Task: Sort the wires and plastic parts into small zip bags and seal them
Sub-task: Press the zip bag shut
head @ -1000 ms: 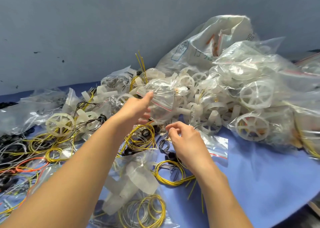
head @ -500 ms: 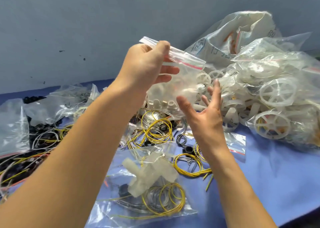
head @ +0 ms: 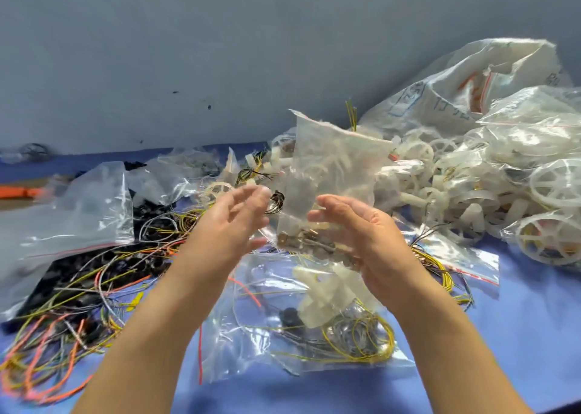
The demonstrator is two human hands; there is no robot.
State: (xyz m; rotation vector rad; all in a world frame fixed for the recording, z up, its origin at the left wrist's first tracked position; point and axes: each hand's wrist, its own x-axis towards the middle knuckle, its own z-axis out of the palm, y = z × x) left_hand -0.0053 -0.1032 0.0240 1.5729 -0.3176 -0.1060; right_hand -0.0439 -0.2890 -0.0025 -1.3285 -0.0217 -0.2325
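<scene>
You are holding both hands up with a small zip bag standing upright between them. Your left hand is hanging open and blurred, fingers loose, gripping nothing and just apart from the bag. Your right hand is also spread flat, its palm facing the bag's lower end; it seems to be touching the plastic, though no finger is curling round it. Small brownish parts are sitting in the bottom of the bag.

The danger, as I judge it, is that nothing is really pinching this bag. Whether its top strip is pressed closed I cannot tell. If it is slipping free while unsealed, those parts are going to scatter into the loose wires under your left hand and over the bigger bag lying on the table beneath both hands, undoing the sorting.
</scene>
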